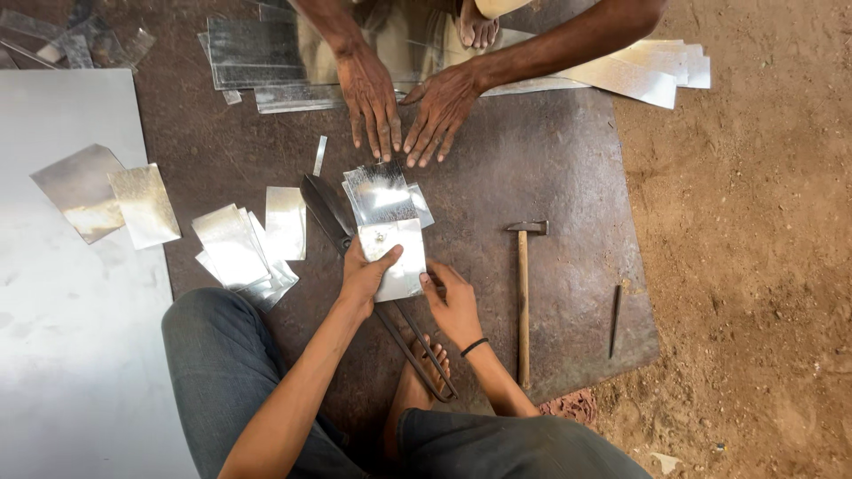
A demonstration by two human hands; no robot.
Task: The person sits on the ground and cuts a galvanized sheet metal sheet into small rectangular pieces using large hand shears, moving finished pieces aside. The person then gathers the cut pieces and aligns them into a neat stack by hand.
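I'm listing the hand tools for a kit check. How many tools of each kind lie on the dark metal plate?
Hammer: 1
Tin snips: 1, partly under the left hand and the small metal sheet both hands hold
Thin dark punch or nail: 1
Total: 3

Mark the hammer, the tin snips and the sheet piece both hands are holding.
hammer (523,302), head view, middle of its wooden handle.
tin snips (321,202), head view, dark blade left of the stacked pieces.
sheet piece (401,253), head view, bare shiny face between left hand (364,277) and right hand (454,302).
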